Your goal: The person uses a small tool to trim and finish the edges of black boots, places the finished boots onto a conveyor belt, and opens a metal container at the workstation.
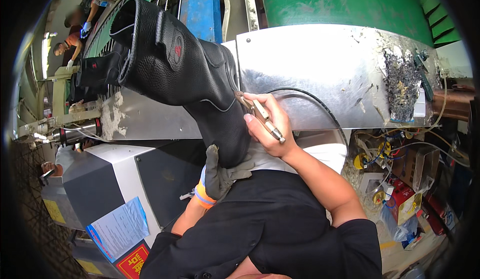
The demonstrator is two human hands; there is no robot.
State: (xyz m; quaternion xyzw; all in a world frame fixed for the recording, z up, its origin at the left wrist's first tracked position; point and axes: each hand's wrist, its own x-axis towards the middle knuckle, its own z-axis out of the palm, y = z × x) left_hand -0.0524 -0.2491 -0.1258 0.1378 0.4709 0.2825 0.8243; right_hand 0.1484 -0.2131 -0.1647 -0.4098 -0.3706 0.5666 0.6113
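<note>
A tall black leather boot lies tilted in front of me, its opening toward the upper left and its toe toward my body. My left hand, in a grey glove with an orange and blue band at the wrist, cups the toe from below. In my bare right hand is a slim metal hand tool with a lever-like piece along its body. The tool's tip points at the side of the boot, near the seam above the sole; whether it touches cannot be made out.
A bare metal panel with a crusted dark patch spans the back. A black hose curves across it. Another black boot stands at left, with co-workers beyond. A grey machine housing is at lower left; wires and boxes lie right.
</note>
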